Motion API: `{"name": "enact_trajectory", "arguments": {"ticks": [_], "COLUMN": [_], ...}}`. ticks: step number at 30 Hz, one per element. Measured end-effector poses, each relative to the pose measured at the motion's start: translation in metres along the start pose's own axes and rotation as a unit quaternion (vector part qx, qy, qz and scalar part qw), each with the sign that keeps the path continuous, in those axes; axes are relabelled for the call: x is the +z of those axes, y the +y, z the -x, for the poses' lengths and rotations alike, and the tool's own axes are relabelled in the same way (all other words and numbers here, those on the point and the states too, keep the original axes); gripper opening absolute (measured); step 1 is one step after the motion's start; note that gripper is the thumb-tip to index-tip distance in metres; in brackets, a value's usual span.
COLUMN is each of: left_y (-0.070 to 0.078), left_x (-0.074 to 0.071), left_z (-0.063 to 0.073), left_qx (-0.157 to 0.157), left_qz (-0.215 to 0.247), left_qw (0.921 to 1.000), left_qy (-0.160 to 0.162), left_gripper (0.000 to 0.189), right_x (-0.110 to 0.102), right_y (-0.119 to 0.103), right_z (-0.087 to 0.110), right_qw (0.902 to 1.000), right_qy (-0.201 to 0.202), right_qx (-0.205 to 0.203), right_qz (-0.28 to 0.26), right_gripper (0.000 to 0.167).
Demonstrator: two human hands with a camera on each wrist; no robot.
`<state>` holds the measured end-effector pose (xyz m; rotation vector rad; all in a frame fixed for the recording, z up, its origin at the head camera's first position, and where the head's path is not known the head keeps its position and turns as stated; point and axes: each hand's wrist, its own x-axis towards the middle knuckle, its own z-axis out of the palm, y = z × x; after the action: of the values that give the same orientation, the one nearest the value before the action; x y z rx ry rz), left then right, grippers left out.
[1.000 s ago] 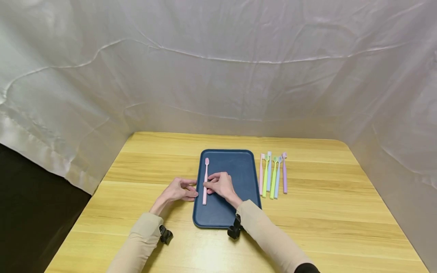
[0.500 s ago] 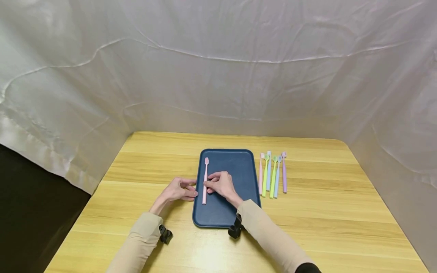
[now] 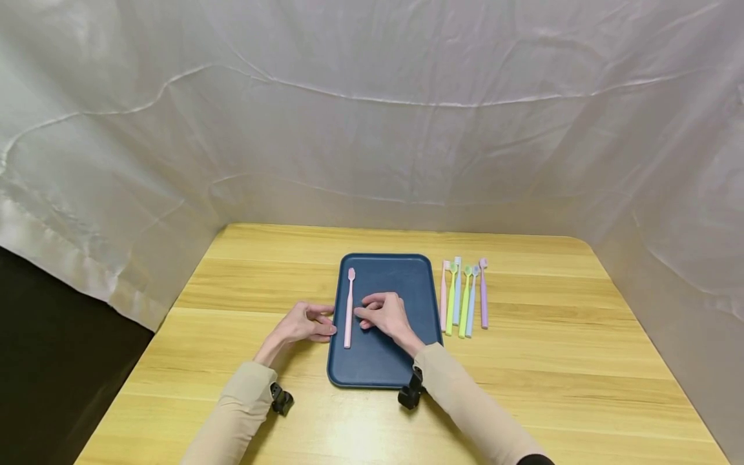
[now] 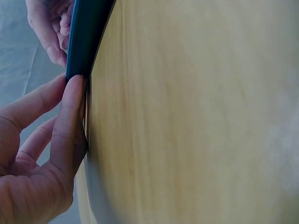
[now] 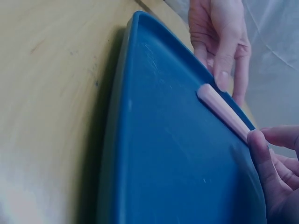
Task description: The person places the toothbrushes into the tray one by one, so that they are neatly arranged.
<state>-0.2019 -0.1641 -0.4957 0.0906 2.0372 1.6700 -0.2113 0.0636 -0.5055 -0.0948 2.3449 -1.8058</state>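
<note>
A pink toothbrush [image 3: 349, 313] lies lengthwise near the left side of a dark blue tray [image 3: 372, 372], bristle head towards the far end. My right hand [image 3: 385, 316] hovers over the tray just right of the handle, fingers loosely bent. In the head view a small gap parts its fingertips from the toothbrush, and nothing is in its grasp. At the tray's left rim rests my left hand [image 3: 305, 324]; in the left wrist view its thumb and index fingertip touch the tray's edge [image 4: 84, 42]. The right wrist view shows the pink handle [image 5: 224, 111] between both hands.
Right of the tray, several toothbrushes lie side by side on the wooden table [image 3: 552, 336]: a pink one [image 3: 444, 303], green ones, light blue ones and a purple one [image 3: 484, 300]. A pale curtain [image 3: 372, 148] hangs behind the table.
My right hand has let go of the pink toothbrush and shifted slightly right. The toothbrush stays in place on the tray, and my left hand has kept its position.
</note>
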Motion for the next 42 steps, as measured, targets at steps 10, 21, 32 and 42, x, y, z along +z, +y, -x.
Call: {"name": "enact_trajectory", "arguments": {"ticks": [10, 21, 32, 42], "left_y": [0.000, 0.000, 0.000, 0.000], "left_x": [-0.001, 0.000, -0.001, -0.001], "left_z": [0.000, 0.001, 0.001, 0.001], "left_qx": [-0.003, -0.005, -0.001, 0.002], "left_qz": [0.000, -0.002, 0.002, 0.001], "left_qw": [1.0000, 1.0000, 1.0000, 1.0000], "left_qy": [-0.003, 0.005, 0.002, -0.003], "left_gripper": [0.064, 0.064, 0.063, 0.064], "right_x": [-0.044, -0.118, -0.187, -0.217], "right_y": [0.009, 0.028, 0.046, 0.063], "right_z": [0.010, 0.024, 0.040, 0.038], "right_qw": [0.9989, 0.9959, 0.9929, 0.9881], "right_qy": [0.028, 0.069, 0.116, 0.151], "right_qx": [-0.025, -0.042, -0.014, -0.010], "right_qz": [-0.029, -0.040, -0.021, 0.028], "right_gripper": [0.039, 0.040, 0.045, 0.044]}}
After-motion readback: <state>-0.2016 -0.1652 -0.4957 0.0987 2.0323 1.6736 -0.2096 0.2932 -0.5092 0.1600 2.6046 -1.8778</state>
